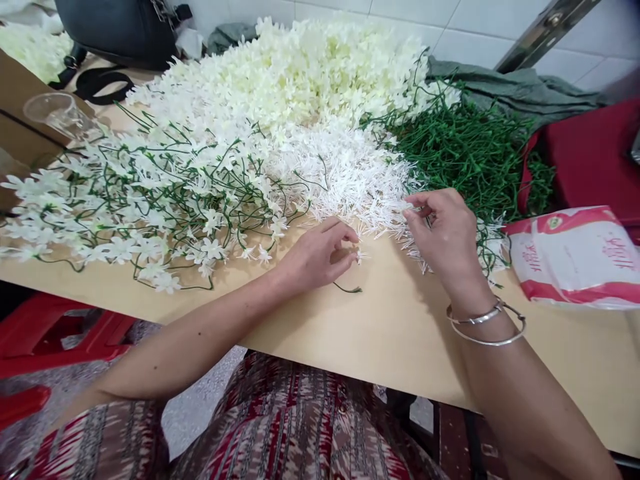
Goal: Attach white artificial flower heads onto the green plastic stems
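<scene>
Our left hand (320,257) is half curled over the table (375,327), thumb and index tips a little apart, with a small white tuft (363,256) at the thumb tip; we can't tell whether it's gripped. A green stem (349,289) pokes out just below that hand, its upper part hidden, so no call on whether it joins the tuft. Our right hand (445,230) is at the near edge of the white sprig pile (345,170), thumb and index tips pinched together on a small pale piece (407,207), too small to identify; the other fingers are curled and mostly out of sight behind. Stemmed white flowers (175,180) are heaped left of the white pile, loose pale blossoms (320,73) mounded behind it, green stems (465,147) bunched to its right. Tangled heaps: we can't separate individual pieces in the middle. Pink-and-white packet (573,257) lies right of the right hand, just in front of a red bag (595,153) cut off by the frame edge. Black bag (120,30) is cut off at the top; clear cup (63,113) at far left is hard to make out.
</scene>
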A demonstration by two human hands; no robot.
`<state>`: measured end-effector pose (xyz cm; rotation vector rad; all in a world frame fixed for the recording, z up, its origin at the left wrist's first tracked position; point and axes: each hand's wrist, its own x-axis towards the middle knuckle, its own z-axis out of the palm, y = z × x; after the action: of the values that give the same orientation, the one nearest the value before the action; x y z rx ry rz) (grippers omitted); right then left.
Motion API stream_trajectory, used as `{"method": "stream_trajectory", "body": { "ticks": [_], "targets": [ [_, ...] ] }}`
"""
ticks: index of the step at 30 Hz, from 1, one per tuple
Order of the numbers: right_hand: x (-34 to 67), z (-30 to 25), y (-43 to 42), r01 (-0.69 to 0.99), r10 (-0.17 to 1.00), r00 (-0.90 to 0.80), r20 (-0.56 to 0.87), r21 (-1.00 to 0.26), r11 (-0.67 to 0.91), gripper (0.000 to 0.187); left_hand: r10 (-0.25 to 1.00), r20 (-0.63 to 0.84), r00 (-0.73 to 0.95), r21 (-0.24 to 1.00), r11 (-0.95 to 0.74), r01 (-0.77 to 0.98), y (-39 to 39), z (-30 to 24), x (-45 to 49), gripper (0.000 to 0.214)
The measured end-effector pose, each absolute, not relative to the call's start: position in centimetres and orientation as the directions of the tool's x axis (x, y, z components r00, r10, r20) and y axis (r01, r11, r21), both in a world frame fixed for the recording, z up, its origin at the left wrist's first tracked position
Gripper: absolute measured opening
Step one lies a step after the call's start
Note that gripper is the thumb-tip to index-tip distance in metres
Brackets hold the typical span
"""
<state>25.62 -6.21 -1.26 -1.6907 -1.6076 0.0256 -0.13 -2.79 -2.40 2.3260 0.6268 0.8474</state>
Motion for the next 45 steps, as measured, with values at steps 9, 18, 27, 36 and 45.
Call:
{"method": "stream_trajectory", "body": {
  "ticks": [9,18,27,36,45],
  "targets": [
    [25.3,-0.7,-4.5,0.902,0.875,0.121,0.470,-0.419,0.100,0.008,0.528,0.537,0.657,0.585,-0.795,0.161,-3.1,-1.8,-0.1,0.007],
    [26.6,-0.2,-8.5,0.412,0.896,0.375,0.238,-0.909,0.068,0.023,0.571,0.562,0.598,0.619,-0.770,0.154,-2.5,-1.4,0.7,0.008],
    [27.8,0.9,-9.5,0.611,0.953,0.234,0.194,-0.792,0.011,0.013,0.559,0.435,0.706,0.565,-0.780,0.270,1.3,0.6,6.4,0.017],
    [27.5,0.1,-8.8,0.650,0.849,0.397,0.350,-0.760,0.009,0.009,0.488,0.344,0.802,0.465,-0.831,0.306,4.4,-0.2,11.1,0.011],
    [27.0,0.3,-8.9,0.397,0.891,0.399,0.218,-0.917,0.046,0.010,0.643,0.490,0.588,0.582,-0.744,0.328,1.5,2.0,5.2,0.018]
  ]
}}
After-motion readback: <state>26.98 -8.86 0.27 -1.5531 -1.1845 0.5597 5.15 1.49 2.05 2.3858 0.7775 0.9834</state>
